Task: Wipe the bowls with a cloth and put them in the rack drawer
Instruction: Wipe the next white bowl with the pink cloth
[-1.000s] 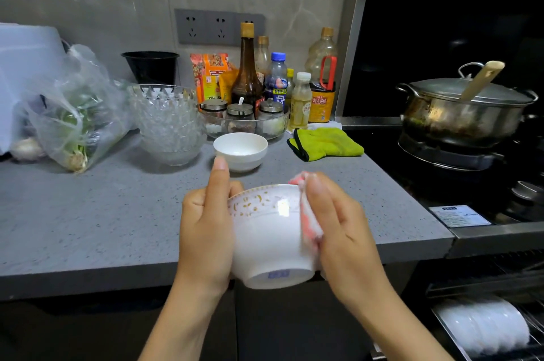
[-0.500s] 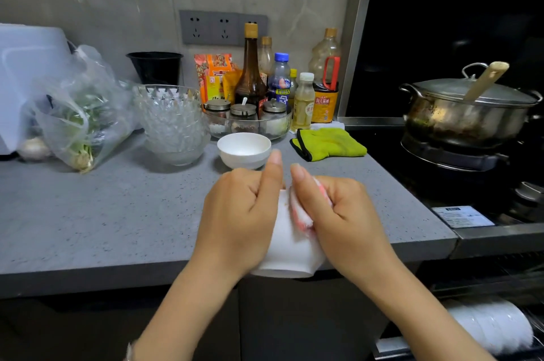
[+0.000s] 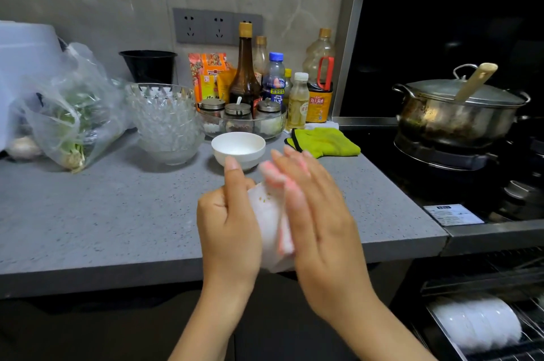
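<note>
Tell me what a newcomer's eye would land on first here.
Centre front, the left hand grips a white bowl while the right hand presses a pink cloth against it. Behind them a smaller bowl sits on the grey counter; a lidded steel pot stands at right.

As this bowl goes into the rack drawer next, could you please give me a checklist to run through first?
1. Grip of the left hand on the patterned bowl: ok.
2. Is the pink cloth pressed on it by the right hand: ok.
3. Bowl wiped all round: cannot tell, blurred.
4. Is the rack drawer open: ok.
5. Free room beside the stacked white bowls in it: cannot tell, cut off.
</note>
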Demonstrator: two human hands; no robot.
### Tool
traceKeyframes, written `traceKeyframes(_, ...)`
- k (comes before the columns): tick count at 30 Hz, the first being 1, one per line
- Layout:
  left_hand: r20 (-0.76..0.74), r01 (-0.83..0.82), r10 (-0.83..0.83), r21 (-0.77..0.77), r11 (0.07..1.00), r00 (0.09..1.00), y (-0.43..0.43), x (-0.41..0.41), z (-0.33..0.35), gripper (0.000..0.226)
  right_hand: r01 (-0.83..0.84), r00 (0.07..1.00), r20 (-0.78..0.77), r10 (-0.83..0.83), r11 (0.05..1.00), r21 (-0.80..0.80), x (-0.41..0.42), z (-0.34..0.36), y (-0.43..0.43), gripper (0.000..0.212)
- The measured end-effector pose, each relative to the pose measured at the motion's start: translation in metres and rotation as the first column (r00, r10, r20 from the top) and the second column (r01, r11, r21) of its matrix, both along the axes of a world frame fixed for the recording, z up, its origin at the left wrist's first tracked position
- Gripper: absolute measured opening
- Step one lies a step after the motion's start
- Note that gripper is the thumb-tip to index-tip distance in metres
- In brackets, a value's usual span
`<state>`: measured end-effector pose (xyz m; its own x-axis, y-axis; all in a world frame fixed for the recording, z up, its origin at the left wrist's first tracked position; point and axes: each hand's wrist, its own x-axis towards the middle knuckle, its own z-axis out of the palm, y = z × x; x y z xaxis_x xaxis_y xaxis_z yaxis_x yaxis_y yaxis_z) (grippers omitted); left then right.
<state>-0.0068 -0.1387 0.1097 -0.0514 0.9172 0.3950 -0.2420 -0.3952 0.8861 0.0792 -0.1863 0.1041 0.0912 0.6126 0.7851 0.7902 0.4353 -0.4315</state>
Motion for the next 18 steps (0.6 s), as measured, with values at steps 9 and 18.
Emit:
traceKeyframes(9, 0.131, 0.376, -0.36, -0.133, 0.917, 0.924, 0.001, -0.021, 0.004, 0.077, -0.429, 0.71, -0.678, 0.187, 0.88, -0.206, 0.019, 0.017, -0.006, 0.071)
traceKeyframes(18, -0.536, 0.246, -0.068, 0.268, 0.931, 0.841, 0.009, -0.021, 0.017, 0.074, -0.254, 0.926, -0.333, 0.176, 0.945, -0.208, 0.021, 0.027, 0.002, 0.055)
